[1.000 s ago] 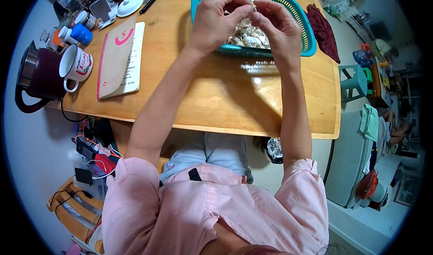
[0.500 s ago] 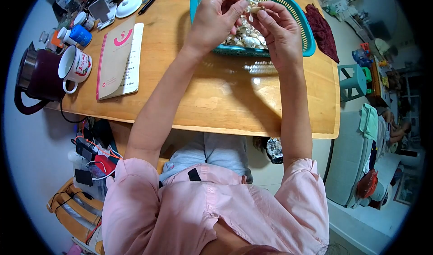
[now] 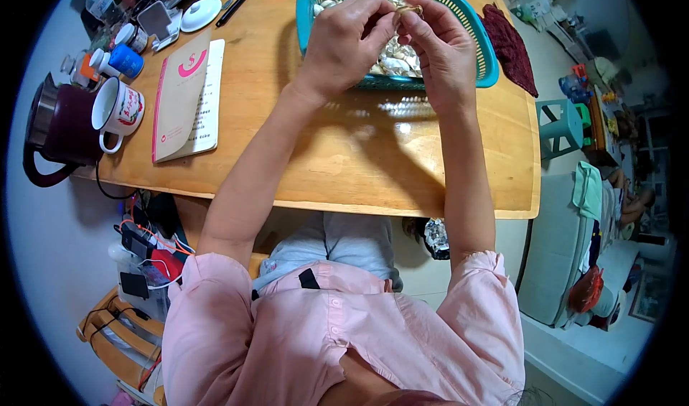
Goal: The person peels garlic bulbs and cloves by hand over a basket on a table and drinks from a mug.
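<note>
Over a teal plastic basket (image 3: 490, 50), both my hands meet at the fingertips. Between them is a small tan, papery garlic clove (image 3: 410, 9). My right hand (image 3: 446, 47) pinches it between thumb and fingers. From the left, the thumb and index finger of my left hand (image 3: 344, 36) are closed against the same clove; its other fingers are curled. Pale garlic pieces (image 3: 395, 65) lie in the basket below, partly hidden by my hands.
A booklet (image 3: 179, 104), an enamel mug (image 3: 118, 108) and a dark kettle (image 3: 68, 126) stand on the left. A black pen (image 3: 242, 0) and a white lid (image 3: 201, 15) lie farther back. Dark red cloth (image 3: 508, 47) sits beside the basket; a teal stool (image 3: 560, 127) stands beyond the table.
My hands have drawn closer together around the clove, and the left hand has turned slightly. The whole view has shifted a little.
</note>
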Tool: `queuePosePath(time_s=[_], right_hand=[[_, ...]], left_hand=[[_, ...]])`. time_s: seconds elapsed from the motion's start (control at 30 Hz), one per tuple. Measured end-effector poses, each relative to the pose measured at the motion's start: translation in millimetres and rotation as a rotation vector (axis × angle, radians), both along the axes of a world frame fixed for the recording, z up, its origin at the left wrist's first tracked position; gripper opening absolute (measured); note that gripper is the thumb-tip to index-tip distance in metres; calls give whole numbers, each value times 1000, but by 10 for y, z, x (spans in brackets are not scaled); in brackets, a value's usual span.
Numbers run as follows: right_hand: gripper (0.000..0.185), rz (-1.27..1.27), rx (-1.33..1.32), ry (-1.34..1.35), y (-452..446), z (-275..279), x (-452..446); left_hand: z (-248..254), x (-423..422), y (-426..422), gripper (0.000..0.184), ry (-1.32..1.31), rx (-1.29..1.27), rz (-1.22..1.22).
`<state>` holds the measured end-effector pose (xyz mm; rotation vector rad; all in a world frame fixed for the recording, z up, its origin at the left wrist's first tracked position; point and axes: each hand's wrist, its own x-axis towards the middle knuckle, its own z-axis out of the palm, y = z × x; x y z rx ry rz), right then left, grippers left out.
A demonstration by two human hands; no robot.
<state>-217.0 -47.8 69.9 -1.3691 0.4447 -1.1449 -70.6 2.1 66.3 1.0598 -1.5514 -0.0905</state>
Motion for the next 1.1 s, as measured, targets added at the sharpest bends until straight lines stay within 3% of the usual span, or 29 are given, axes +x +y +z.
queuePosePath(time_s=[0.2,0.53,0.73,0.87,0.93,1.1], right_hand=[[24,-30,21,-116,-11,-21,-3],[24,1,53,-58,-36,4,-40],[22,-4,77,-61,-46,49,-71],[23,55,137,-108,-74,21,-87],[22,64,143,-118,-77,8,-84],[19,33,87,-46,-77,-7,-77]], left_hand=[[-33,-20,-48,9,-117,-199,64],[-44,-11,-36,11,-117,-184,74],[10,83,5,11,112,-17,200],[-8,164,-20,12,20,42,261],[8,153,6,14,-149,190,289],[66,45,9,15,81,48,51]])
